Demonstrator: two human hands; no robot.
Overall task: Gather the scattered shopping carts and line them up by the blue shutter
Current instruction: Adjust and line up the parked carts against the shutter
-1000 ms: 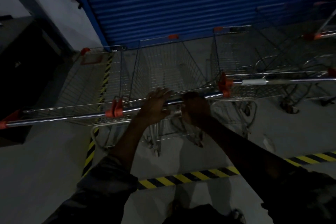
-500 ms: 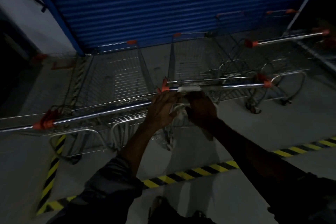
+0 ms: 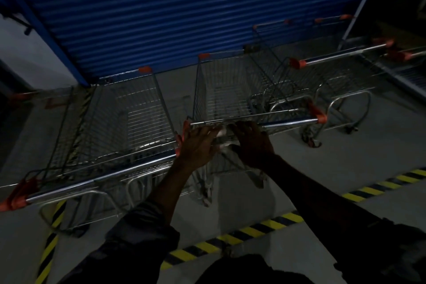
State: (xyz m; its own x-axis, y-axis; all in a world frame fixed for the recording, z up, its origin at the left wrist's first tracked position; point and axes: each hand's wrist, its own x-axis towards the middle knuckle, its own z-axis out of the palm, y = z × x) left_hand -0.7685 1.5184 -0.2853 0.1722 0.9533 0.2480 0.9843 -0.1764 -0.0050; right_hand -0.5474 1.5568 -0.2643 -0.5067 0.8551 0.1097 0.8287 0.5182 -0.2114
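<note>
Several wire shopping carts with orange handle caps stand nose-first toward the blue shutter (image 3: 184, 7). Both my hands are on the chrome handle (image 3: 290, 121) of the middle cart (image 3: 221, 90), near its left end. My left hand (image 3: 198, 145) has its fingers laid over the bar by a white label. My right hand (image 3: 252, 143) curls over the bar right beside it. Another cart (image 3: 129, 113) stands close on the left, with its handle (image 3: 92, 182) nearer to me. To the right, a further cart (image 3: 334, 56) sits at an angle, partly overlapping the middle one.
Yellow-and-black hazard tape (image 3: 230, 237) crosses the grey floor in front of me and runs up the left side (image 3: 50, 237). A pale metal frame (image 3: 359, 7) stands at the right of the shutter. More carts show at the far left (image 3: 34, 99) and far right (image 3: 403, 54).
Both hands shifted right, from the neighbouring cart's handle onto the handle with the white label. The view swung right, bringing more carts into sight on that side.
</note>
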